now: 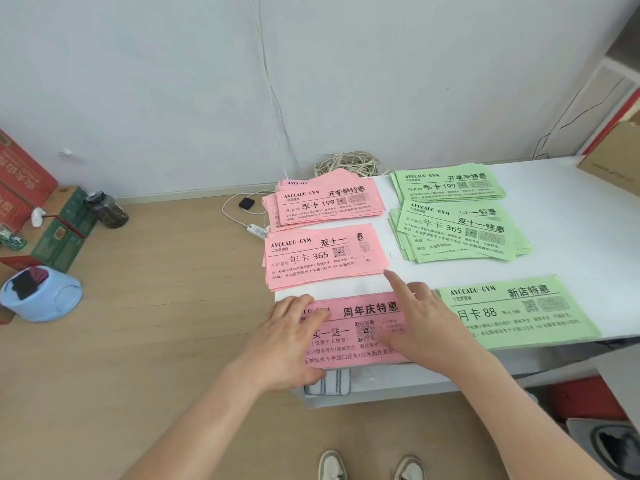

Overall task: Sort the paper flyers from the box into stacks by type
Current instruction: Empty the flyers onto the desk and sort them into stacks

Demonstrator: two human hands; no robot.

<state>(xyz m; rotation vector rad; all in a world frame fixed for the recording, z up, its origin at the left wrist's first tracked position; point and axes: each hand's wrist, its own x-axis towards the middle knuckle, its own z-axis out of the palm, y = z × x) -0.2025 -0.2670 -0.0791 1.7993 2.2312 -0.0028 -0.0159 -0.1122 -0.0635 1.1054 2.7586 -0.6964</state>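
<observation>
Pink flyers (360,327) lie pressed under the flat, open-fingered left grip (294,329) and right grip (427,323), five more stacks (325,256) beyond and right of them; sorting seems nearly finished.

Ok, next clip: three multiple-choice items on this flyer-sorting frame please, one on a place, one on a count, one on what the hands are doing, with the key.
1. Where does the green 月卡 88 stack lie relative to the nearest pink stack?
A) to its left
B) to its right
C) under it

2. How many stacks on the white table are pink?
A) one
B) three
C) five

3. The left hand and right hand are:
A) both resting on the nearest pink stack
B) both lifting a green stack
C) both off the table

Key:
1 B, the green sheet sits right of the pink one.
2 B, far pink stack, middle pink stack and the nearest.
3 A, both lie on its top sheet.
</observation>
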